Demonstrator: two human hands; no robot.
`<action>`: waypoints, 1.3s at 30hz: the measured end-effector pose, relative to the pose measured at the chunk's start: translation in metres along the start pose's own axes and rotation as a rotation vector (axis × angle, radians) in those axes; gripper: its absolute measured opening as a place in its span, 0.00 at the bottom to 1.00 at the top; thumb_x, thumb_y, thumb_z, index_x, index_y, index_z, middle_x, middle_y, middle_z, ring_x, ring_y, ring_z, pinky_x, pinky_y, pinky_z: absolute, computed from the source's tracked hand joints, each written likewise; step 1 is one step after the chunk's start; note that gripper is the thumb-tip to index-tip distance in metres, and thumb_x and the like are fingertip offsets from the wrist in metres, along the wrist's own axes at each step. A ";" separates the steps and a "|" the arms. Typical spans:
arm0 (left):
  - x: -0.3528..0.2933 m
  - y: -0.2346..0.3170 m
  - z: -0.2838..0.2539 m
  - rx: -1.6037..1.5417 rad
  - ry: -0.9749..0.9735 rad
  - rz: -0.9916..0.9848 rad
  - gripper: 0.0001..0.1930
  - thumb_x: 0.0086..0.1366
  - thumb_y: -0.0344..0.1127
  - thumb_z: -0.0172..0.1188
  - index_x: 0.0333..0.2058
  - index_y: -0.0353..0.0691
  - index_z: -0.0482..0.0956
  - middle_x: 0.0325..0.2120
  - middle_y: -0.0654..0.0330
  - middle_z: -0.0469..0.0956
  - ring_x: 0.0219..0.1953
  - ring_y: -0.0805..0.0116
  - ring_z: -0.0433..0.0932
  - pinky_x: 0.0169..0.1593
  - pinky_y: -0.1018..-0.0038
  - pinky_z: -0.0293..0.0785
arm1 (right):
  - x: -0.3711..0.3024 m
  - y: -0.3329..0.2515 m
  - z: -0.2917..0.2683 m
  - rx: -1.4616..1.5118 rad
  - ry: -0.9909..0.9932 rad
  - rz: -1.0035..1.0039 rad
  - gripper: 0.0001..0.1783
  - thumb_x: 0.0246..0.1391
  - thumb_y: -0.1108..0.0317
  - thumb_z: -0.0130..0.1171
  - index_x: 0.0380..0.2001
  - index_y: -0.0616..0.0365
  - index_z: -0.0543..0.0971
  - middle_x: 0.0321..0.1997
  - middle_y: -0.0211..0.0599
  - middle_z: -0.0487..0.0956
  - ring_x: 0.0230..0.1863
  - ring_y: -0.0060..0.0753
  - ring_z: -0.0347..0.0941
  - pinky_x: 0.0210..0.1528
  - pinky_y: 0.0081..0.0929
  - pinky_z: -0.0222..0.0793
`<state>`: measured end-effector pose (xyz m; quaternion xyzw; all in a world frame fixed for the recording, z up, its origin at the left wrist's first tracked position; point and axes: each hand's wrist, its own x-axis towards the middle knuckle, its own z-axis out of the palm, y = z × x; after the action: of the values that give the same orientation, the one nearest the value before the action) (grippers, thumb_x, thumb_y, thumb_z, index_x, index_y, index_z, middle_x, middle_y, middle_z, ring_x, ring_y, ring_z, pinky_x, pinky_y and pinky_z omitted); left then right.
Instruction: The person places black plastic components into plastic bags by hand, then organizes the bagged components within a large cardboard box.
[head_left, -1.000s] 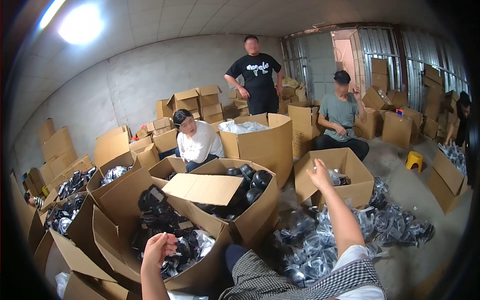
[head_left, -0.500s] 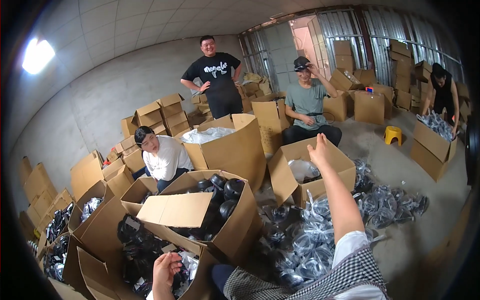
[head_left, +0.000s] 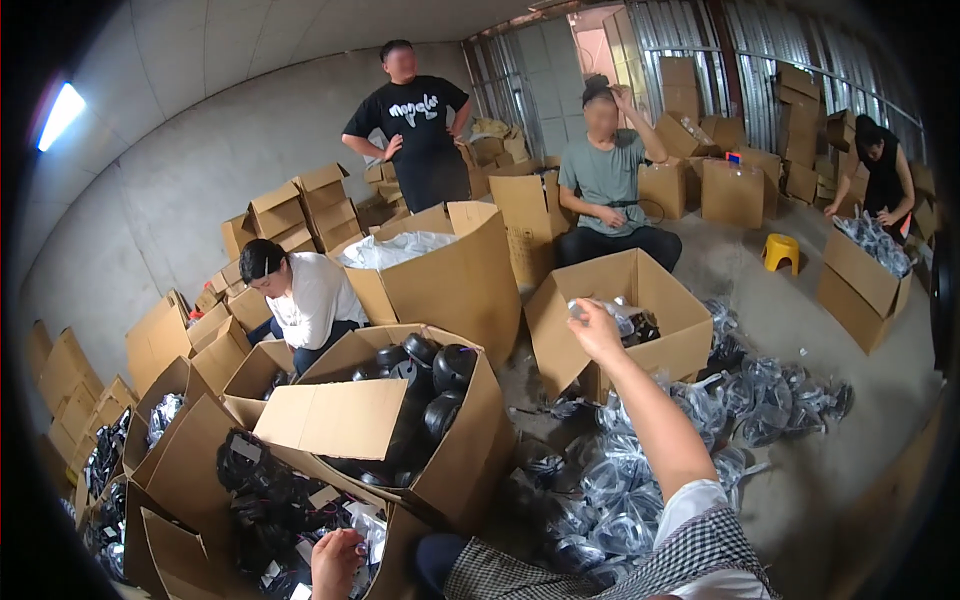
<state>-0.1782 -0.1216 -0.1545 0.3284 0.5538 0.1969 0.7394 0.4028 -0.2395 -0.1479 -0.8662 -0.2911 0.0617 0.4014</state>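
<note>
My right hand (head_left: 598, 330) is raised in front of the open carton (head_left: 672, 345), its fingers closed in a pinch. A small pale, shiny bit (head_left: 574, 309) shows at the fingertips; I cannot make out what it is. Low at the front, my left hand (head_left: 336, 562) hangs over a carton of black parts (head_left: 262, 500) with white tags. Its fingers are curled, and what they may hold is too small to name. Beside it lies a clear plastic bag (head_left: 370, 532). Clear-bagged dark parts (head_left: 620, 490) are heaped on the floor beneath my right forearm.
A carton of black rounded shells (head_left: 440, 415) stands ahead, its flap (head_left: 330, 415) folded out. Behind it is a large bag-lined carton (head_left: 440, 285). Several people sit, stand or bend nearby. A yellow stool (head_left: 780, 253) stands right; cartons are stacked along the walls.
My right hand has dropped and moved left, its fingers going from stretched out to pinched. My left hand is slightly lower. The seated person at left has bent the head down.
</note>
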 end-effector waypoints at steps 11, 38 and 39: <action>-0.006 0.013 -0.016 -0.058 0.020 0.043 0.10 0.65 0.42 0.55 0.32 0.42 0.79 0.25 0.61 0.80 0.24 0.68 0.76 0.24 0.74 0.72 | -0.018 -0.031 0.026 -0.007 -0.073 -0.121 0.26 0.50 0.63 0.61 0.52 0.62 0.74 0.60 0.49 0.69 0.56 0.45 0.70 0.57 0.33 0.67; 0.058 0.314 0.332 -0.094 -0.982 0.613 0.12 0.67 0.43 0.52 0.38 0.42 0.78 0.31 0.63 0.81 0.27 0.77 0.76 0.30 0.79 0.72 | -0.006 -0.218 -0.306 0.267 0.697 -0.621 0.22 0.56 0.66 0.60 0.54 0.60 0.74 0.51 0.35 0.77 0.47 0.23 0.73 0.50 0.20 0.67; 0.047 0.328 0.344 -0.102 -1.049 0.649 0.12 0.68 0.43 0.52 0.38 0.42 0.78 0.31 0.64 0.81 0.27 0.78 0.76 0.30 0.79 0.73 | -0.010 -0.230 -0.308 0.232 0.704 -0.696 0.22 0.57 0.64 0.59 0.54 0.60 0.74 0.50 0.36 0.77 0.48 0.23 0.73 0.52 0.22 0.68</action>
<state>0.1869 0.0490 0.1025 0.4974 -0.0218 0.2503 0.8303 0.3944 -0.3312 0.2250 -0.6359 -0.4008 -0.3396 0.5654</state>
